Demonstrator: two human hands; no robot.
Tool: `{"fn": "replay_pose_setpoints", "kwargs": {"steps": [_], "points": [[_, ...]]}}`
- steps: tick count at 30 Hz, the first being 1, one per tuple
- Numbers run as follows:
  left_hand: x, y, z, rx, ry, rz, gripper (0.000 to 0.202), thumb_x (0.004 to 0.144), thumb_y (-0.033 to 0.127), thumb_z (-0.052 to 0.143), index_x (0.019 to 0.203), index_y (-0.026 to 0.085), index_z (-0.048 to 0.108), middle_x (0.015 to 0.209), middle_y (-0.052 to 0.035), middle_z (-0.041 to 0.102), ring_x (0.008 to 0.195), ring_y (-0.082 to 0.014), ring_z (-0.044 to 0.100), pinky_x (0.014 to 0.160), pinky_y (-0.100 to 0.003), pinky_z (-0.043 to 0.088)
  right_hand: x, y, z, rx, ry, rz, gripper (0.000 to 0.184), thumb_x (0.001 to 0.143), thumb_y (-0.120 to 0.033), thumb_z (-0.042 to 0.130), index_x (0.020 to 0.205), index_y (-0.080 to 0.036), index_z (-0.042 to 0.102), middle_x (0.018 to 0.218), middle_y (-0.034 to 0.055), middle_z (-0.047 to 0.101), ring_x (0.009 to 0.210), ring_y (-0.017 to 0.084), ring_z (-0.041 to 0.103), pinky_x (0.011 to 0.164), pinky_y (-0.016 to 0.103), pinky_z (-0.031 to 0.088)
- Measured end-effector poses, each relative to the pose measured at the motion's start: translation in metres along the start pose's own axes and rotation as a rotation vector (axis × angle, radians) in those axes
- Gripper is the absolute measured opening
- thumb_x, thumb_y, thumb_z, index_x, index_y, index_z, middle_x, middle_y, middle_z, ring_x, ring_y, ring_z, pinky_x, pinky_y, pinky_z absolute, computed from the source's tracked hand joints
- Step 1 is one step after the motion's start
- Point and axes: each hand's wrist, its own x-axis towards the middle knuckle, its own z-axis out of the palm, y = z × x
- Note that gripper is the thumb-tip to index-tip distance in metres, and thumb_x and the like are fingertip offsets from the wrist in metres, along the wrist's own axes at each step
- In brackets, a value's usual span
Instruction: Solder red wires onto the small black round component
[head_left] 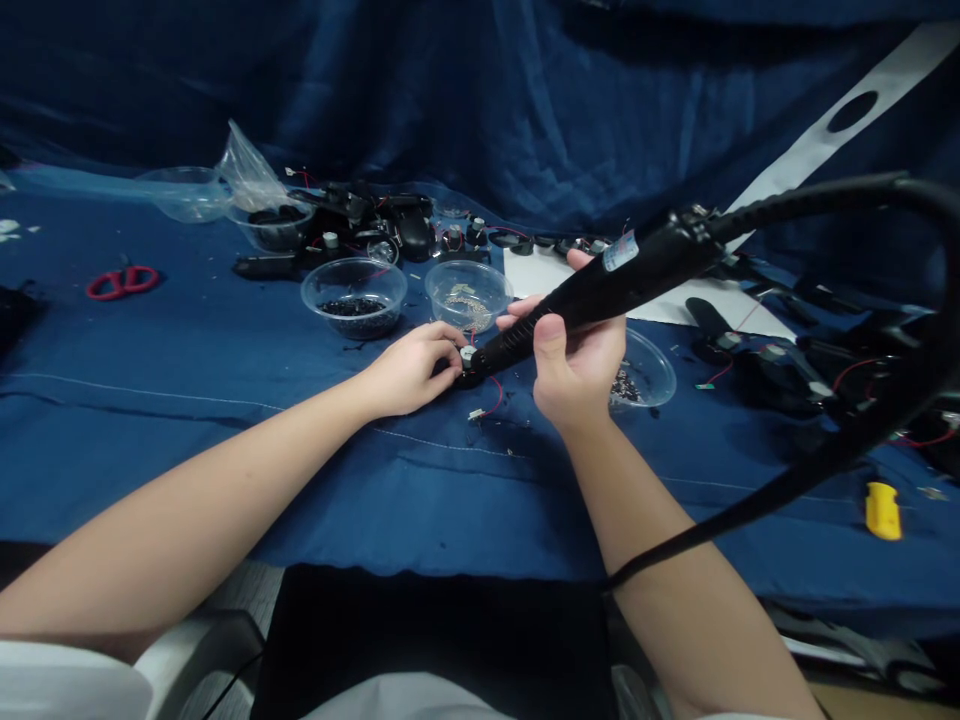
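My right hand [579, 372] is wrapped round a black corded electric screwdriver [622, 278], tilted so its front end points down and left. That end meets a small black part with a silver motor [467, 355] on the cloth. The fingers of my left hand [416, 370] are closed on this motor part from the left. A red wire with a small white connector [477, 414] trails from it. Just behind my hands are a clear bowl of black bits [354, 300] and a clear bowl of small metal screws [466, 298]. The screwdriver's tip is hidden.
Red-handled scissors [122, 282] lie at the left. Black casings [409, 225] and a plastic bag [251, 170] are at the back. Another bowl of screws [645, 375], black parts with wires [795, 375] and a yellow tool [883, 510] stand right. The black cord [810, 470] loops over my right forearm.
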Motion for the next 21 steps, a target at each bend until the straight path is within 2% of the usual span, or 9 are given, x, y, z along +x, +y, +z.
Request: {"fn": "replay_pose_setpoints", "kwargs": {"steps": [14,21], "points": [[0.001,-0.0015,0.0013,0.008,-0.007,-0.005,0.01,0.093,0.019,0.06,0.087,0.018,0.068,0.12,-0.0109,0.066,0.111,-0.0242,0.066,0.103,-0.046,0.055,0.0019,0.0046,0.0001,-0.074,0.008,0.019,0.058,0.095,-0.055,0.065,0.143,-0.033,0.045,0.098,0.0022,0.076,0.084,0.021,0.077,0.079,0.041,0.066],[0.0009,-0.0017,0.0008,0.005,-0.016,-0.022,0.012,0.093,0.018,0.059,0.086,0.017,0.068,0.122,-0.0107,0.069,0.115,-0.0254,0.065,0.105,-0.048,0.054,0.0084,0.0082,-0.0002,-0.106,0.096,0.089,0.05,0.096,-0.057,0.062,0.136,-0.03,0.048,0.094,0.0025,0.076,0.078,0.019,0.078,0.076,0.037,0.065]]}}
